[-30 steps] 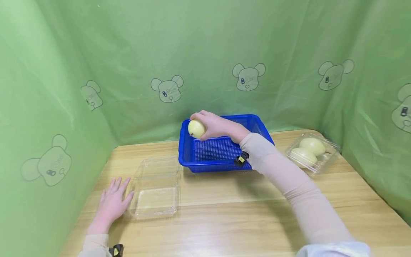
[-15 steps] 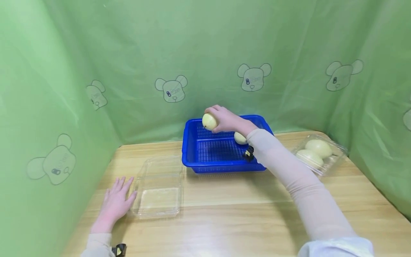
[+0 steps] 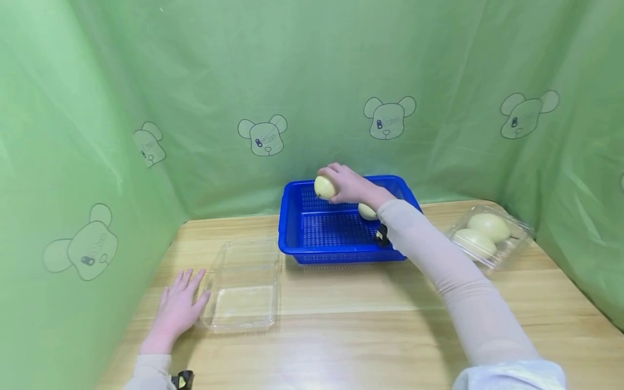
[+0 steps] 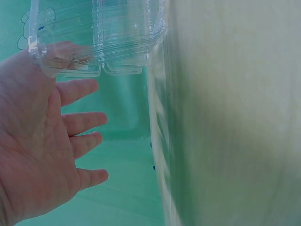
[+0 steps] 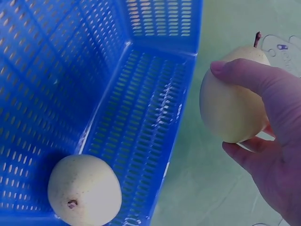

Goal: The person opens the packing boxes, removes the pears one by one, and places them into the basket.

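Observation:
My right hand (image 3: 348, 184) grips a pale yellow pear (image 3: 325, 187) above the back left part of a blue plastic basket (image 3: 312, 250). The right wrist view shows thumb and fingers round this pear (image 5: 235, 101), its stem pointing up. A second pear (image 5: 84, 190) lies inside the basket, partly hidden by my forearm in the head view. My left hand (image 3: 177, 310) has its fingers spread beside a clear plastic clamshell box (image 3: 244, 290), whose lid lies folded back. In the left wrist view the thumb is seen through the clear plastic; whether it touches the box I cannot tell.
At the right of the wooden table (image 3: 341, 336) stands another clear plastic box (image 3: 514, 241) with two pears (image 3: 480, 238) in it. A green curtain (image 3: 312, 65) printed with bear heads encloses the back and sides.
My right hand has lifted slightly, then lowered a little, with the pear still gripped. The second pear in the basket has come into sight. The view has swung slightly left; my left hand stays put.

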### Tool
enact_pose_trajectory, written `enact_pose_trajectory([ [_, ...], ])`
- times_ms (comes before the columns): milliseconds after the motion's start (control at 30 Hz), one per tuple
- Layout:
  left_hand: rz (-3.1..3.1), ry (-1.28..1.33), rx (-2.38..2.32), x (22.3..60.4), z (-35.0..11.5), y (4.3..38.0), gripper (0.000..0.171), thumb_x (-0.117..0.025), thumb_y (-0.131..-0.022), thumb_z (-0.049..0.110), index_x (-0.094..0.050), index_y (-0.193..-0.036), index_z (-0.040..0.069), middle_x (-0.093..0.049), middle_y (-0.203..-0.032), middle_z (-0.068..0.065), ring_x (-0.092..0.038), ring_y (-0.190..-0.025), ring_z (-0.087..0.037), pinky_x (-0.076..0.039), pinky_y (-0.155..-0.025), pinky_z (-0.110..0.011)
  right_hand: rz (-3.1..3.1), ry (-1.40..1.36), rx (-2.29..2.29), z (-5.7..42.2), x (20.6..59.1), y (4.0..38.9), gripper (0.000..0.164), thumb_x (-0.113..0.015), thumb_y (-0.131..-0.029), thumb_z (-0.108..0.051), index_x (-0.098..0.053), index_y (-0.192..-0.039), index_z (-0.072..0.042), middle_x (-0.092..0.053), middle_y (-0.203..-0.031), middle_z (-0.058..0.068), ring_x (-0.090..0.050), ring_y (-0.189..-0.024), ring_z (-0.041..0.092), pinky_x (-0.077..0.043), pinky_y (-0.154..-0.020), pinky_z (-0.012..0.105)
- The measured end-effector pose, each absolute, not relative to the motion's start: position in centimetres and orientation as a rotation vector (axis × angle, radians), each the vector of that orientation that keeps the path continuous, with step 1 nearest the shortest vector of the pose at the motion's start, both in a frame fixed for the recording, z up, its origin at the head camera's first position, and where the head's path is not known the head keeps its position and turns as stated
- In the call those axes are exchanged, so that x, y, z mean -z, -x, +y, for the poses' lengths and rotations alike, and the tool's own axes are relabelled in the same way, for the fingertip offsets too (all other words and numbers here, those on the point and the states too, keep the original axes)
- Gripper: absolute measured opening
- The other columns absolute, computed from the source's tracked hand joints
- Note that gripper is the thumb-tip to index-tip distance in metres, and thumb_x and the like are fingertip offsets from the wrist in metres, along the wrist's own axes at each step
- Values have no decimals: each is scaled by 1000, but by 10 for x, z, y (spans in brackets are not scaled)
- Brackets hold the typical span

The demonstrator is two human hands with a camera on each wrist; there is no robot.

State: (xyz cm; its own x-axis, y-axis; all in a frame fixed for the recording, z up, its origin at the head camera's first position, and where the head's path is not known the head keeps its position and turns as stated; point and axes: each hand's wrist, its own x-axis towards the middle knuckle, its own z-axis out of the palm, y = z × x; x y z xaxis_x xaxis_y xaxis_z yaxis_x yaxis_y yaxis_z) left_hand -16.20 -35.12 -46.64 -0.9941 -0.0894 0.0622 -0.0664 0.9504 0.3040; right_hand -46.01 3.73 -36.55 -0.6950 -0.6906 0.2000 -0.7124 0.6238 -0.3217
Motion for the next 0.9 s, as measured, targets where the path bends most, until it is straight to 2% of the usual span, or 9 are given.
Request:
enact_pose_trajectory([
  [200,-3026,-123,471,469,-352,163,61,-48,-100,36,-30,-152,9,-20,-156,-31,-13,-145,-51,-9,-111,-75,-2846,-1197,-594,42,376,472,79,-83,-73,-16,-44,-142,-13,-44,-141,15,-44,-126,37,-42,-105,58],
  [533,-3025,-134,464,469,-353,165,61,-48,-100,36,-30,-152,9,-22,-156,-30,-14,-145,-51,-10,-112,-75,-2965,-1206,-628,49,382,485,74,-84,-72,-19,-48,-136,-10,-52,-127,19,-54,-111,35,-50,-92,53],
  [900,-3026,-142,464,471,-355,167,61,-48,-100,36,-30,-152,10,-21,-156,-30,-13,-145,-50,-10,-112,-75,-3119,-1128,-598,52,407,500,73,-82,-76,-24,-46,-138,-13,-54,-128,17,-53,-107,32,-48,-84,45],
])
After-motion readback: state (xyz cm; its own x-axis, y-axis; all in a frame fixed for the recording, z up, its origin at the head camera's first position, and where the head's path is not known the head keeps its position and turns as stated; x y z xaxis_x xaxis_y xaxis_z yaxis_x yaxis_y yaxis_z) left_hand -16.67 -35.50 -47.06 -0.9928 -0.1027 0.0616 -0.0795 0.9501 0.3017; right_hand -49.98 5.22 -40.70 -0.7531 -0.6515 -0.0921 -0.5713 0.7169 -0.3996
